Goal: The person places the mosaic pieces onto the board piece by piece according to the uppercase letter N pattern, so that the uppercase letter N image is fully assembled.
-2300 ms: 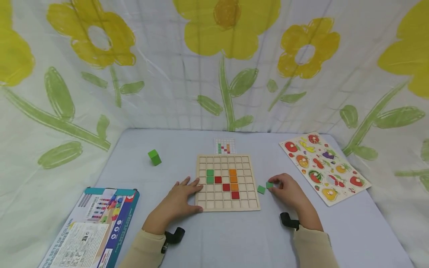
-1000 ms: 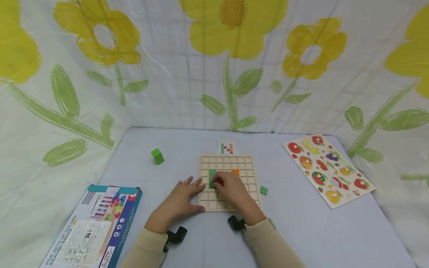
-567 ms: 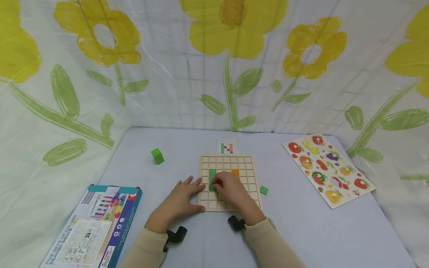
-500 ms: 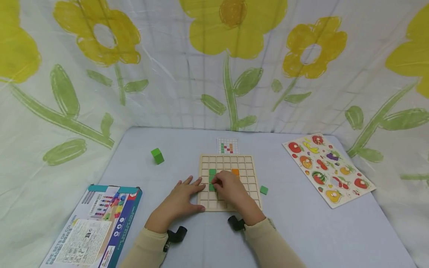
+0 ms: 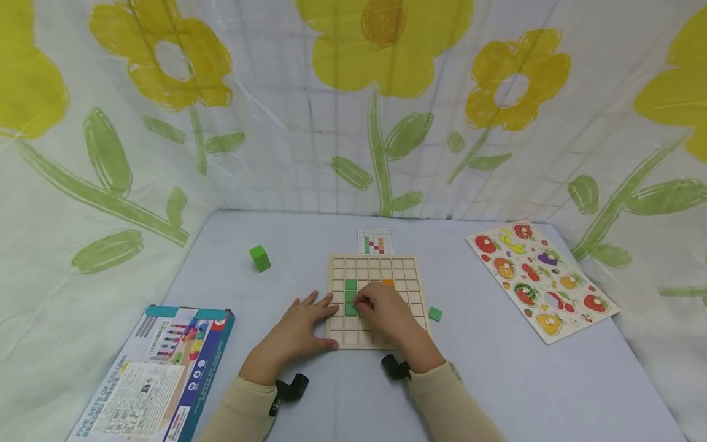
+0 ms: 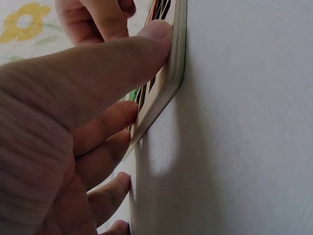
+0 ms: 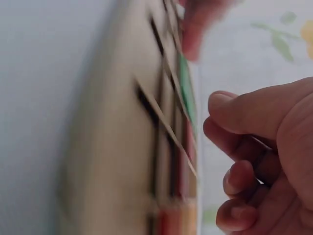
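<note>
A wooden grid board [image 5: 338,337] lies on the table, with three green tiles [image 5: 350,297] in one column. My left hand [image 5: 298,328] is spread at the board's left side; its thumb [image 6: 156,32] and some fingers touch the rim in the left wrist view. Over the middle of the board is my right hand [image 5: 386,312], just right of the lowest green tile. The right wrist view shows its fingers [image 7: 239,176] loosely curled, holding nothing, apart from the board. An orange tile [image 5: 388,283] shows behind that hand, which hides other tiles. A loose green tile [image 5: 435,314] lies right of the board.
A small pattern card [image 5: 375,241] lies behind the board. A green block [image 5: 259,258] stands at the back left. A printed box [image 5: 149,374] lies at the front left, and a fruit puzzle board [image 5: 541,279] at the right.
My right hand has brought a green tile from the table to the board's green column and let go of it. It has just drawn slightly right; my left hand has stayed put.
</note>
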`<state>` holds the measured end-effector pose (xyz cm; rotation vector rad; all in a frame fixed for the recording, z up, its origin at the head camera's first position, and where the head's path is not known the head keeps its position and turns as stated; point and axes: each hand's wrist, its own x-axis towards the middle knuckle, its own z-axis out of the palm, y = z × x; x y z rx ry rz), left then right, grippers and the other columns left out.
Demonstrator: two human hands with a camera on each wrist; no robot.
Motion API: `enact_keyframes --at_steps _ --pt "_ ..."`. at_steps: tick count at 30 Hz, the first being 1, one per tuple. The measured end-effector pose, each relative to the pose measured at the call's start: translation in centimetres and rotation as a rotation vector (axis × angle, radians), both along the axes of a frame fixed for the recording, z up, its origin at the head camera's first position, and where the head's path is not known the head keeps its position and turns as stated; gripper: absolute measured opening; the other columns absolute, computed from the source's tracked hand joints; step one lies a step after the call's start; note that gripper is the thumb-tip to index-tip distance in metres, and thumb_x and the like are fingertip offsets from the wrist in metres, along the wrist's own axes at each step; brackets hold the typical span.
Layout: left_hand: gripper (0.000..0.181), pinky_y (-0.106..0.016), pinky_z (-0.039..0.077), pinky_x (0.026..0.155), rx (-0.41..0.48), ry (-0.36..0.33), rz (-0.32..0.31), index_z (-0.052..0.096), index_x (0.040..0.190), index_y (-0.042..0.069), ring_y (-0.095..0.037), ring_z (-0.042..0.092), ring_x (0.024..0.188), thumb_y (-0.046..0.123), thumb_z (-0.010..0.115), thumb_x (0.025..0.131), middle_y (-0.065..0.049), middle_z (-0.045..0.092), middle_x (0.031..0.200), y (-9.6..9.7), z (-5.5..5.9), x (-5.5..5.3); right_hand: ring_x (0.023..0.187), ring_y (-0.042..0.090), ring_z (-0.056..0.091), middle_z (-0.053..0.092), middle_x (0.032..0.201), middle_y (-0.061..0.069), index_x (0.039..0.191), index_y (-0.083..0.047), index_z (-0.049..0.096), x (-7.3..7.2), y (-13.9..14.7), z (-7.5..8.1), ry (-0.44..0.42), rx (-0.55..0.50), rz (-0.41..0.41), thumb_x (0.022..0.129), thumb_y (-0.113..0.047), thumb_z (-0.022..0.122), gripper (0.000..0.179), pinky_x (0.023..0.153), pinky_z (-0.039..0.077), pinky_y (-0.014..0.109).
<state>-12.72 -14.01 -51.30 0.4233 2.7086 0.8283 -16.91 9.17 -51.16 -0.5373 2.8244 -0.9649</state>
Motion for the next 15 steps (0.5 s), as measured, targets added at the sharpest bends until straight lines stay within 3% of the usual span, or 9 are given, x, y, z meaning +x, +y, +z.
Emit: enact_keyframes --at_steps 3,8,15 --pt "0.076 -0.065 0.019 0.136 0.003 -0.009 0.004 0.066 0.151 0.013 -0.039 0.029 0.166 0.03 0.096 0.084 -0.007 0.048 0.171 0.2 0.0 0.1 0.106 0.022 0.069 0.077 0.111 0.001 0.102 -0.014 0.081 0.0 2.3 0.5 -0.005 -0.044 -0.076 0.102 -0.009 0.075 0.008 0.096 0.061 0.046" --pt "0.077 -0.064 0.017 0.137 -0.001 -0.017 0.013 0.066 0.152 0.013 -0.038 0.028 0.167 0.03 0.096 0.084 -0.006 0.047 0.172 0.4 0.0 0.1 0.09 0.022 0.06 0.075 0.11 0.005 0.108 -0.012 0.079 0.1 7.7 0.7 -0.01 -0.082 -0.21 0.103 -0.011 0.074 0.008 0.081 0.054 0.039" --pt "0.076 -0.063 0.018 0.137 -0.006 -0.018 0.017 0.065 0.153 0.014 -0.038 0.027 0.167 0.032 0.095 0.085 -0.004 0.046 0.173 0.2 0.1 0.2 0.087 0.022 0.054 0.066 0.105 0.008 0.119 -0.009 0.076 1.0 14.4 0.0 -0.129 -0.056 -0.347 0.106 -0.019 0.07 0.017 0.07 0.047 0.032"
